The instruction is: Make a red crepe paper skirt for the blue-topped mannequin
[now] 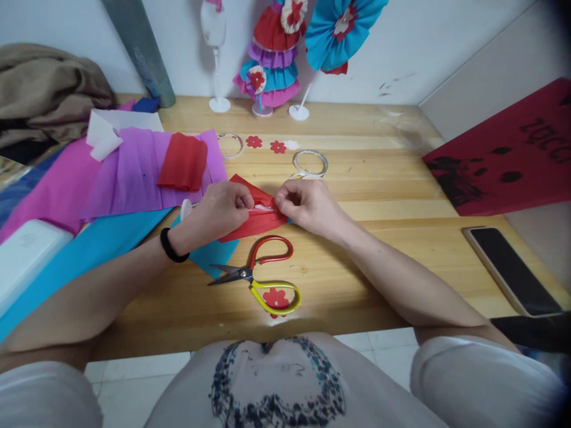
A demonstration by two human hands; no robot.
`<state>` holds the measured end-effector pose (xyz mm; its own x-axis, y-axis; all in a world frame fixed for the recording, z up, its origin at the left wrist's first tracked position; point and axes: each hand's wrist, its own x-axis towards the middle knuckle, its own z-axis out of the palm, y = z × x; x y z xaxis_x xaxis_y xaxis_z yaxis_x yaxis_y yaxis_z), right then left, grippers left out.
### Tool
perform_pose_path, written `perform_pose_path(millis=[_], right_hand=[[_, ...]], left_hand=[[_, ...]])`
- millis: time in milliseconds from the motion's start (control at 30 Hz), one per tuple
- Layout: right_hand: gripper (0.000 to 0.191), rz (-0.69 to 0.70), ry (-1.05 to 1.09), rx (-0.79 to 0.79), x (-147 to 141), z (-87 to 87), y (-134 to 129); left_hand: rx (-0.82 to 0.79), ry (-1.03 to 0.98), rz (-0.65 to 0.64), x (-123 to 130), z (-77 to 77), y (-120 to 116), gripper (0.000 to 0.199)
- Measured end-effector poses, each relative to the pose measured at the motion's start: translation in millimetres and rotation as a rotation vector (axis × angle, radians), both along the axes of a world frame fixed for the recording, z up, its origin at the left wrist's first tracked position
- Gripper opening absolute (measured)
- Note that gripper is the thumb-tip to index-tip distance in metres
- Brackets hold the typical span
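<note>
Wooden tabletop, pale grain, set against a white wall; light floor tiles under the near edge.

Far left: brown cloth bunched up, pink sheet, white case lying partly over a blue sheet. Purple sheet beside the pink, small red fold on top. Grey-green cylinder behind.

Left hand, black band at wrist: fingers curled, thumb and forefinger pinched closed on the red piece. That piece sits at centre between both hands, gathered toward its right end, a white strip along its middle.

Nearer the body, scissors, blades parted and pointing left; yellow loop over a red flower cutout. Beyond the hands, ruffled tiers on a white stand, two tape rings lying flat.

Right hand: thumb and forefinger pinched closed at the red piece's right end, other fingers curled in.

Far right: phone lying flat, dark side up; red panel with black lettering above it.
</note>
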<state>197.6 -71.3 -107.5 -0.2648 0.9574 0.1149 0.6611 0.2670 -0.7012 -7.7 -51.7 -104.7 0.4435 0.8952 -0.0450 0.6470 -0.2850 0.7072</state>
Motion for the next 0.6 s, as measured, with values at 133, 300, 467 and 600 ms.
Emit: perform_pose_path(millis=[133,300,467,600], right_hand=[[0.013,-0.041,0.027,-0.018,1.7,-1.0,1.6],[0.015,-0.005,0.067,-0.042,2.2,-0.2,0.9],[0.019,0.041,-0.023,-0.022,0.5,1.9,-2.5],[0.013,0.008,-0.076,0.033,0.4,1.2,-3.1]], left_hand=[[-0.025,0.011,0.015,1.6,5.8,-2.1,0.017],[-0.034,0.018,0.011,1.8,7.7,-2.4,0.017],[-0.04,-0.003,-0.01,0.0,1.6,-0.4,0.018],[-0.032,-0.011,-0.004,-0.4,1.1,-0.6,0.017]])
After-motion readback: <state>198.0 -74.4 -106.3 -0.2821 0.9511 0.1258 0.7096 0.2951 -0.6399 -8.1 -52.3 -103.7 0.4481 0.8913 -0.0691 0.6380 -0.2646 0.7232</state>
